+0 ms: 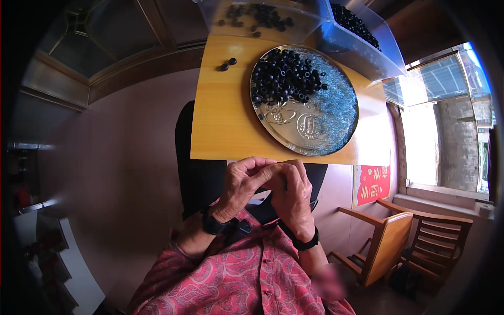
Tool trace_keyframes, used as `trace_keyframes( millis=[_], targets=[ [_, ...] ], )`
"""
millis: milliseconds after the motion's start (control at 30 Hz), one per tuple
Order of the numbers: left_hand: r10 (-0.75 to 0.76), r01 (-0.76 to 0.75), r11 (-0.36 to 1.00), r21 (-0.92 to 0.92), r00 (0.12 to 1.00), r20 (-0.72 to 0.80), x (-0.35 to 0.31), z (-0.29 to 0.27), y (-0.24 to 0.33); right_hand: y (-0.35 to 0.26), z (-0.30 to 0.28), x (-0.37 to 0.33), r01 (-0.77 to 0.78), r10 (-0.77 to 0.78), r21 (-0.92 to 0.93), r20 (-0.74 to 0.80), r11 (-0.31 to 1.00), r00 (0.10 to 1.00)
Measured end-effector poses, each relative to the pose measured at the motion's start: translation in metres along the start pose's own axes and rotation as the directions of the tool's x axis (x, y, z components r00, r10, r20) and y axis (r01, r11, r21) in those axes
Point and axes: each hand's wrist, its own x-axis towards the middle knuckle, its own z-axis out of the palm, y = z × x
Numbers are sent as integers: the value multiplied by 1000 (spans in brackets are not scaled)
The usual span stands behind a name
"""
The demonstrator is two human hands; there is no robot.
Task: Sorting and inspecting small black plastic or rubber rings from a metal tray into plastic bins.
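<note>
My left hand [248, 181] and my right hand [290, 190] meet at the near edge of the wooden table [220, 126]. Fingertips of both are pinched together; whatever lies between them is too small or too covered to make out. Just beyond them rests a round metal tray [281, 128] with a raised pattern. On its far left part is a heap of small black ring-like caps [286, 76]. Tiny clear bluish pieces [336, 100] spread over its right side.
Two loose black caps [228, 64] lie left of the tray. At the back stand a translucent bin [362, 52] full of black caps and a clear container [262, 21] with several more. Wooden chairs [394, 247] stand at the right, below a window [446, 136].
</note>
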Motion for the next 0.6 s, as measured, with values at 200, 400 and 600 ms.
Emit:
trace_keyframes(
  millis=[200, 400, 600],
  targets=[
    [-54, 73, 969, -235, 995, 87, 5, -8, 3, -3, -1, -6, -155, 165, 273, -13, 949, 986],
    [-6, 110, 860, -498, 978, 207, 4, -21, 0, -5, 1, -11, -280, 372, 677, 10, 681, 928],
    [66, 73, 809, -583, 975, 214, 2, -17, 8, -11, 1, -10, -315, 400, 699, 45, 642, 916]
  ],
)
